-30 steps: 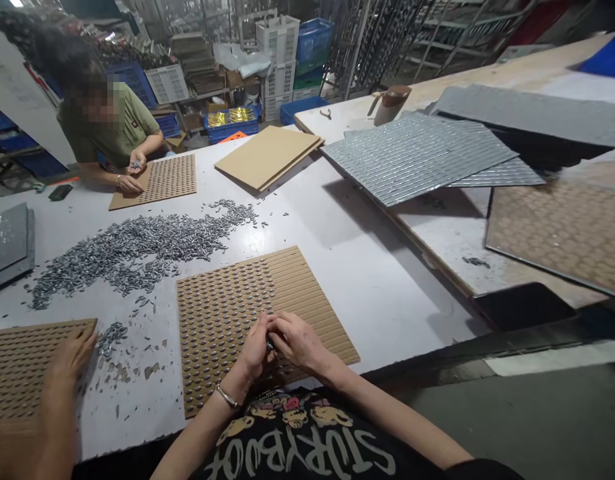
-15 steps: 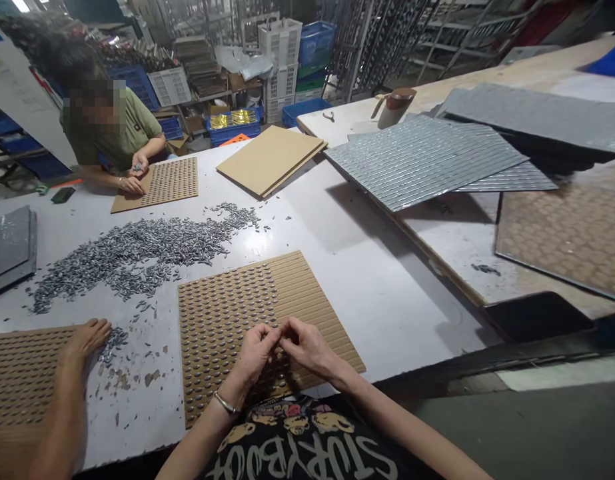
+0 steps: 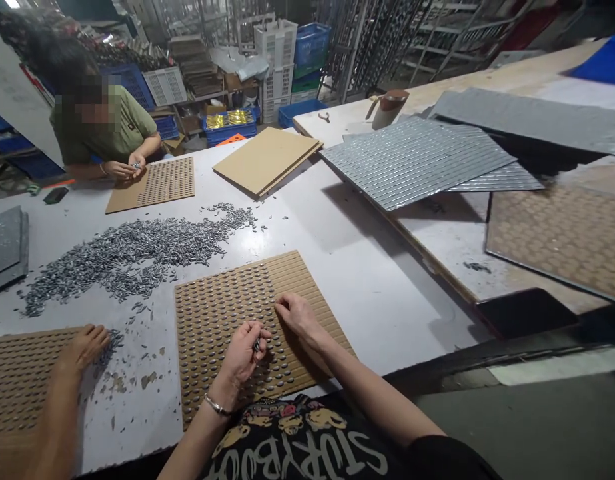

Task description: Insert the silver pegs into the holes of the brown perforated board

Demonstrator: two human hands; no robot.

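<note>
In front of me lies a grooved brown board (image 3: 300,273), its left part covered in rows of small grey oval pieces and its right part bare. My left hand (image 3: 246,350), with a bracelet at the wrist, curls palm up around several grey oval pieces (image 3: 257,345) over the filled rows. Farther up the board, my right hand (image 3: 294,312) is closed in a pinch with its fingertips at the border of the filled rows. Whatever sits between those fingertips is hidden. A large loose pile of the same grey pieces (image 3: 137,250) spreads beyond the board.
Across the table a co-worker (image 3: 104,133) handles another board (image 3: 164,180). At the left, another person's hand (image 3: 90,343) rests by a third board (image 3: 27,360). Plain brown boards (image 3: 267,157), silvery ribbed panels (image 3: 422,160) and a mug (image 3: 390,109) stand farther off.
My hands were together with fingertips meeting; now they are apart. The right hand has moved up to the board's rows, the left has turned palm up. The co-worker's hands have come together.
</note>
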